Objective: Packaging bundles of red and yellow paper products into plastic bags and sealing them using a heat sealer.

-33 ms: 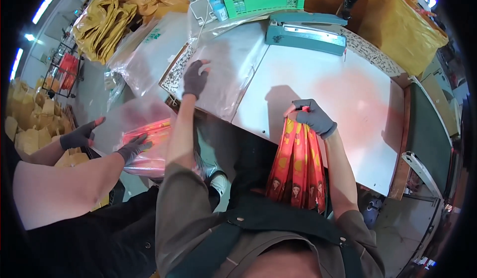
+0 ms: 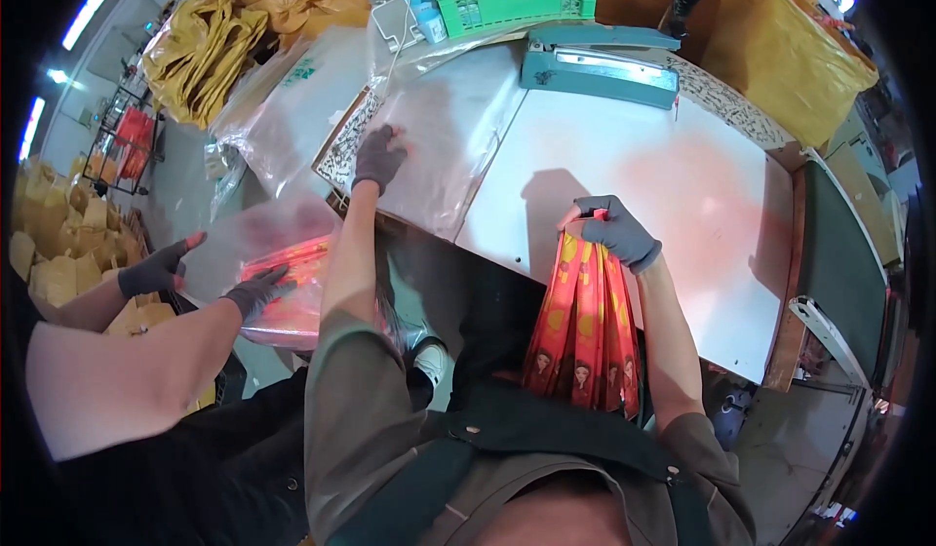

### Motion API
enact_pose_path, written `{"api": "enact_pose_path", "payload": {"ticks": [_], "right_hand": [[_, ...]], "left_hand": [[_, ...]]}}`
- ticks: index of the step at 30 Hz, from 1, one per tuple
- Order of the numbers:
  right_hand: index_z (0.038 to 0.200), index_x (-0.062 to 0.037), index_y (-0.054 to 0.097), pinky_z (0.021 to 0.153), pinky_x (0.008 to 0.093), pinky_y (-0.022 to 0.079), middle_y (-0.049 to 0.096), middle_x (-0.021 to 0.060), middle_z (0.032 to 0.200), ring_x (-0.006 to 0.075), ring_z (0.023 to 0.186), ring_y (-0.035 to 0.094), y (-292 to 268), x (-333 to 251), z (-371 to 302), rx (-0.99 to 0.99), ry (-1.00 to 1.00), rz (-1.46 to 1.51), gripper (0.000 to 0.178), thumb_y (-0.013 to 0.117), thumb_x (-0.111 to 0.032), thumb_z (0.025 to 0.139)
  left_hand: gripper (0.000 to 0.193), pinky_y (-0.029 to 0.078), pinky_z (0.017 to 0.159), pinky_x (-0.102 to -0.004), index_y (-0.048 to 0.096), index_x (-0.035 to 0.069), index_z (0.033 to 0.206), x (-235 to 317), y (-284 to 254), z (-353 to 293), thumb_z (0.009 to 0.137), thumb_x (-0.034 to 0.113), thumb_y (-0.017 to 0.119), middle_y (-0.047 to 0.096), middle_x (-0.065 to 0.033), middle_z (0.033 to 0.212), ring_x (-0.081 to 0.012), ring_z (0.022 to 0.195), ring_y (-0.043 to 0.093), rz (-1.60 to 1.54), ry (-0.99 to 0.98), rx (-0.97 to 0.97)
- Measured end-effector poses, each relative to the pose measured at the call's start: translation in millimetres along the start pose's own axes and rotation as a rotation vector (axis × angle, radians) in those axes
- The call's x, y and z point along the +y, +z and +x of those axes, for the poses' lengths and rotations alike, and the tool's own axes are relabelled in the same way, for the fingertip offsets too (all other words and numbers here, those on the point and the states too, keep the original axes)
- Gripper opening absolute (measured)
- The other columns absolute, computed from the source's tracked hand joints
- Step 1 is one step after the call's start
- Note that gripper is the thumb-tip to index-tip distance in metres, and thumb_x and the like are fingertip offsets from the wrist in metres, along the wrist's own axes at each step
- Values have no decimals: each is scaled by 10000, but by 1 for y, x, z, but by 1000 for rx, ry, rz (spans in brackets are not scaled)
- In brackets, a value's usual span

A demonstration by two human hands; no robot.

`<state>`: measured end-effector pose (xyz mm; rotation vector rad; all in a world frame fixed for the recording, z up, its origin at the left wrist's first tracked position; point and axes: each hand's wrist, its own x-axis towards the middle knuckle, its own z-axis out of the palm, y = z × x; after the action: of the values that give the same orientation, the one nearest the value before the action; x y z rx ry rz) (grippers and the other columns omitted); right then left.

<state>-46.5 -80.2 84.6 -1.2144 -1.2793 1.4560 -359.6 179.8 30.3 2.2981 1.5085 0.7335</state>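
My right hand (image 2: 617, 234), in a grey fingerless glove, is closed round the top of a bundle of red bags (image 2: 577, 331) printed with yellow patches and small figures. The bundle hangs in folds off the table's front edge; whether it is one piece or several I cannot tell. Over on the left, my left hand (image 2: 378, 160) in a matching glove rests on a stack of clear plastic bags (image 2: 444, 141). Its fingers are bent but apart, with nothing visible gripped in them.
A teal bench sealer (image 2: 600, 70) stands at the back of the white tabletop (image 2: 624, 185). Behind is a green basket (image 2: 517, 5). At left, a co-worker's gloved hands (image 2: 258, 292) handle a clear bag with red contents (image 2: 292, 327). A dark green panel (image 2: 843, 253) borders the right.
My left hand has shifted slightly down and left over the plastic bags, and its fingers have curled a little more. My right hand and the red bundle stay in place.
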Motion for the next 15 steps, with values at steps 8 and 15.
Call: {"api": "enact_pose_path", "payload": {"ticks": [8,15], "right_hand": [[898,14,669,706,230,450,646,48,808,83,741,563,-12,12,-11,55,-3,8,158,625,-112,814],[1086,-11,648,726,236,453,656,52,841,76,764,559,2,6,-8,109,-54,35,293,634,-110,810]], "left_hand": [[194,463,754,-402,621,54,853,6,18,27,828,233,552,606,-178,870,-347,855,588,219,145,-72],[125,425,571,-232,548,59,809,142,53,-93,909,133,535,546,-17,743,-88,605,505,-1150,257,-130]]}}
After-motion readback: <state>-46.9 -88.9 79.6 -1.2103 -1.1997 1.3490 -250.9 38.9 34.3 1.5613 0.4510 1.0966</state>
